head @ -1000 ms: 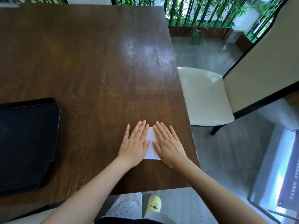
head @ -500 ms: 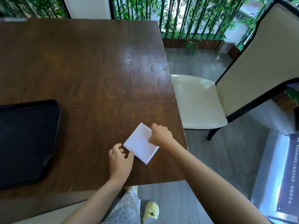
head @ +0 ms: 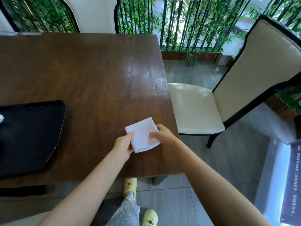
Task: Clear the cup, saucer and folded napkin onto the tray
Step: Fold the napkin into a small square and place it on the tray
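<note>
A white folded napkin is held just above the near right part of the brown table. My left hand pinches its left edge, thumb on top. My right hand grips its right side, fingers curled over the cloth. A black tray lies at the table's left, well apart from the napkin. A small white shape shows on the tray at the frame's left edge; I cannot tell what it is. I see no cup or saucer.
A cream chair with a black frame stands close to the table's right edge. Another chair back rises behind the far edge. Bamboo stems line the back. My feet in yellow shoes stand on the grey floor.
Both hands were pressing flat on the napkin. The right hand then picked it up, and now the left hand has taken hold of its other side. The view has tilted up.
</note>
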Motion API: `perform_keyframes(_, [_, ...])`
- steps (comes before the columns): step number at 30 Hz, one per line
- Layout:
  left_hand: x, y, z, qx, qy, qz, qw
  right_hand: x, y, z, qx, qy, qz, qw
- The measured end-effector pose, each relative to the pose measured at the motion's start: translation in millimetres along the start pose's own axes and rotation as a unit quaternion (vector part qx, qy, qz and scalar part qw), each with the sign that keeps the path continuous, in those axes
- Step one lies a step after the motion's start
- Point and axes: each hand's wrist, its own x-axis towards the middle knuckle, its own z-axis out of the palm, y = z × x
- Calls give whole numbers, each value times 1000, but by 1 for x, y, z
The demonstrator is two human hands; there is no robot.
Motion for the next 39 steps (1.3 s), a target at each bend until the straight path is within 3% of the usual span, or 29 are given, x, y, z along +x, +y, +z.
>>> perform_keyframes(7, [-28, 35, 3, -25, -117, 123, 985, -14, -26, -34, 169, -80, -91, 978])
perform_keyframes(16, [-68, 102, -37, -108, -164, 229, 953, -3, -137, -38, 117, -157, -187, 963])
perform_keyframes(20, [-72, 125, -82, -164, -128, 251, 945, 6, -189, -4, 71, -203, -208, 954])
perform_keyframes(25, [-67, 142, -157, -172, -14, 246, 954, 22, -240, 62, -6, -274, -204, 940])
perform_keyframes(28, [-58, 147, -197, -211, 51, 220, 951, 31, -262, 105, -70, -331, -182, 923])
perform_keyframes(32, [-41, 152, -247, -279, 82, 184, 939, 45, -279, 154, -155, -399, -132, 894])
perform_keyframes(36, [-21, 152, -294, -309, 95, 155, 934, 63, -289, 198, -190, -378, -114, 899])
perform_keyframes(39, [-8, 145, -321, -304, 100, 145, 936, 76, -291, 230, -138, -344, -80, 925])
